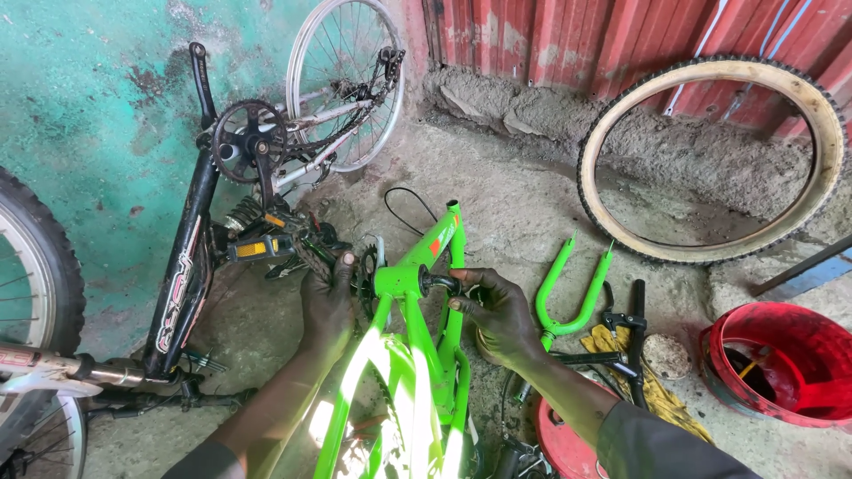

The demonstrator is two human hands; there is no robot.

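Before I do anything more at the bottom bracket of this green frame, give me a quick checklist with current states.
1. Left hand steadying the green frame at the bottom bracket shell: ok, it rests against the shell's left side.
2. Right hand on the dark axle end: ok, fingers are closed around it.
3. Axle part seated or threaded: cannot tell, the fingers hide it.
4. Chainring clear of the left hand: not ok, the teeth sit right beside the fingers.
5. Green fork out of the way: ok, it lies on the ground to the right.
6. Black bicycle leaning stable: cannot tell.
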